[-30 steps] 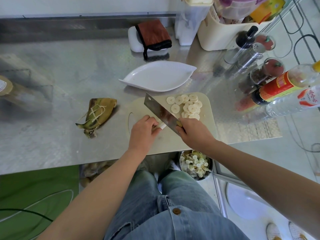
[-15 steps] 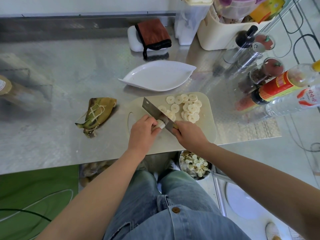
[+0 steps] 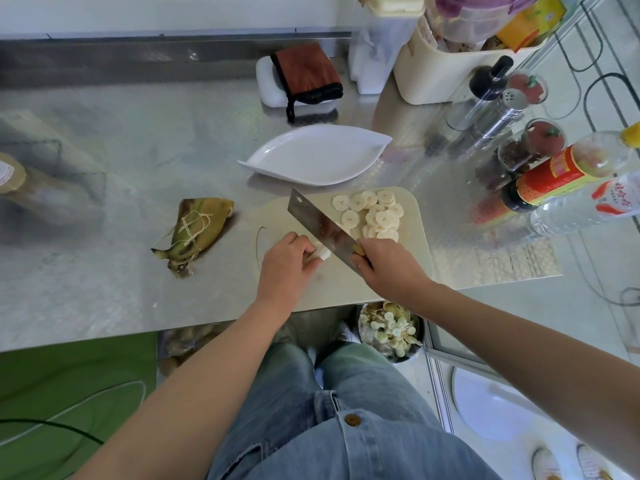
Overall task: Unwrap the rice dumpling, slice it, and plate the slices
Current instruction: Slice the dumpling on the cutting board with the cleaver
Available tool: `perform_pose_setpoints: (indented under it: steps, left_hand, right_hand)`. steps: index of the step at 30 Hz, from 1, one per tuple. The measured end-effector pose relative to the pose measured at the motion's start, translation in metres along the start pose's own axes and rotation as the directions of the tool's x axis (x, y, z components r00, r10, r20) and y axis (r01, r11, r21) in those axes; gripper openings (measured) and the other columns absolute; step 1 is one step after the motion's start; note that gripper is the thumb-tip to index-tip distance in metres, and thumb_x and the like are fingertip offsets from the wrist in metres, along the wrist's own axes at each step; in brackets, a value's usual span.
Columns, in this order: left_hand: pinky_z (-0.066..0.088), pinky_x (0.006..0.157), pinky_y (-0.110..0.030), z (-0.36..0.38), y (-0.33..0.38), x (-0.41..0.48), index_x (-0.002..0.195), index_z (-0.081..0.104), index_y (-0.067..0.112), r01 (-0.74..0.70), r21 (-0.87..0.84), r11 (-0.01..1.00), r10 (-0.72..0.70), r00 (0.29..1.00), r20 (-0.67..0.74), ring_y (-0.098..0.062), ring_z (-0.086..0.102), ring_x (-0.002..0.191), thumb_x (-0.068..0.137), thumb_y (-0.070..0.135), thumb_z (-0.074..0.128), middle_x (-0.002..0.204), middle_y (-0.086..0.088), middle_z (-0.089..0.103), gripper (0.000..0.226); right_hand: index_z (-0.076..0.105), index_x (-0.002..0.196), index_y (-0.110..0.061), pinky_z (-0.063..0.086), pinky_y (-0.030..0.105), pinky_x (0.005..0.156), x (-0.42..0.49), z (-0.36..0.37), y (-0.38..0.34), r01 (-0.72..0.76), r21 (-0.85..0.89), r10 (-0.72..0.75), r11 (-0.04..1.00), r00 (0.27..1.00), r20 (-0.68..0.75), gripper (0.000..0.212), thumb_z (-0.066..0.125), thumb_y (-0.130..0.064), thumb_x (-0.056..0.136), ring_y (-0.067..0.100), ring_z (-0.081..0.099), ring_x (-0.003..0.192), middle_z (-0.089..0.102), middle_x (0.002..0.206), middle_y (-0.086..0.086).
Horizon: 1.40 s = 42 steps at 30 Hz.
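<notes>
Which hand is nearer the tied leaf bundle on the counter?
Left. The left hand sits just right of the leaf bundle; the right hand holds the cleaver farther right.

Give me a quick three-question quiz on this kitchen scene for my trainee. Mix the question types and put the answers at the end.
1. True or false: the white leaf-shaped plate already holds the round white slices.
2. What does the right hand grip? A. the steel cleaver B. a wooden spoon C. the plate
3. Fill in: the left hand holds the uncut white dumpling stub on the pale cutting board. The string-tied leaf bundle lies to the board's ___.

Key: 1 false; 2 A; 3 left.
</notes>
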<state>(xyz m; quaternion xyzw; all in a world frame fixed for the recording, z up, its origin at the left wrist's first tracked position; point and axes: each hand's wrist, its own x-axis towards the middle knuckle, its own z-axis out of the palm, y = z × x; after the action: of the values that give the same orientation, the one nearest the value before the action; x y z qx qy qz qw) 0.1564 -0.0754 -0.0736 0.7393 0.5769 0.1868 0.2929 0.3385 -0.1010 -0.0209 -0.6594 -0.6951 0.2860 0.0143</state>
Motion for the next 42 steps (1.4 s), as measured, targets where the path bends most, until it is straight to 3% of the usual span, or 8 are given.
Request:
perform_pose_setpoints:
  steps: [8, 14, 20, 25, 35, 42]
  left_hand:
    - [0.051, 0.07, -0.033, 0.0, 0.0, -0.001, 0.089, 0.067, 0.009, 0.002, -0.016, 1.0, -0.003, 1.0, -0.005, -0.017, 0.058, 0.075, 0.077, 0.016, 0.077, 0.088, -0.001, 0.06, 0.017]
    - [0.05, 0.069, -0.031, -0.001, 0.001, -0.002, 0.089, 0.066, 0.01, 0.002, -0.019, 1.0, -0.002, 1.0, -0.003, -0.016, 0.056, 0.076, 0.077, 0.018, 0.078, 0.09, -0.001, 0.06, 0.019]
    - [0.046, 0.073, -0.026, -0.005, -0.001, -0.003, 0.096, 0.064, 0.012, -0.002, -0.005, 1.0, 0.002, 1.0, 0.008, -0.015, 0.055, 0.081, 0.077, 0.022, 0.078, 0.098, -0.001, 0.058, 0.026]
    - [0.045, 0.069, -0.026, -0.004, -0.005, -0.008, 0.095, 0.065, 0.012, 0.021, 0.051, 0.998, -0.021, 1.0, -0.006, -0.017, 0.057, 0.078, 0.077, 0.024, 0.077, 0.095, -0.002, 0.061, 0.025]
    - [0.04, 0.067, -0.022, -0.001, -0.004, -0.007, 0.093, 0.067, 0.01, 0.052, 0.028, 0.998, -0.052, 0.999, 0.0, -0.012, 0.051, 0.072, 0.077, 0.02, 0.078, 0.09, -0.001, 0.061, 0.022]
    - [0.041, 0.064, -0.024, -0.003, -0.004, -0.008, 0.093, 0.066, 0.012, 0.057, 0.06, 0.997, -0.057, 0.998, 0.003, -0.012, 0.051, 0.072, 0.078, 0.025, 0.078, 0.091, 0.0, 0.061, 0.023]
  right_hand:
    - [0.041, 0.076, -0.013, 0.028, 0.028, 0.052, 0.004, 0.009, -0.004, -0.002, 0.01, 0.002, 1.0, 1.0, 0.015, 0.023, 0.044, -0.022, 0.097, 0.02, 0.044, 0.064, 0.045, 0.069, 0.002]
    - [0.047, 0.081, -0.011, 0.046, 0.041, 0.064, 0.01, 0.022, -0.004, -0.017, -0.02, 0.017, 1.0, 0.999, 0.03, 0.024, 0.043, -0.027, 0.098, 0.029, 0.055, 0.072, 0.056, 0.077, 0.009]
    - [0.04, 0.075, -0.014, 0.03, 0.031, 0.057, 0.006, 0.011, -0.002, -0.006, 0.015, 0.006, 1.0, 1.0, -0.017, 0.025, 0.044, -0.024, 0.098, 0.021, 0.044, 0.063, 0.044, 0.069, 0.0]
    - [0.042, 0.074, -0.013, 0.032, 0.032, 0.057, 0.002, 0.0, -0.001, 0.027, 0.009, -0.026, 1.0, 0.999, -0.041, 0.024, 0.046, -0.022, 0.096, 0.023, 0.046, 0.064, 0.049, 0.069, 0.002]
    - [0.041, 0.075, -0.015, 0.027, 0.028, 0.052, 0.003, 0.006, -0.005, -0.004, -0.02, 0.004, 1.0, 1.0, 0.008, 0.024, 0.043, -0.023, 0.098, 0.019, 0.044, 0.062, 0.04, 0.064, -0.004]
    - [0.043, 0.076, -0.011, 0.033, 0.032, 0.057, 0.008, 0.02, -0.004, -0.027, 0.006, 0.027, 1.0, 0.999, -0.017, 0.024, 0.044, -0.022, 0.097, 0.024, 0.047, 0.065, 0.049, 0.072, 0.006]
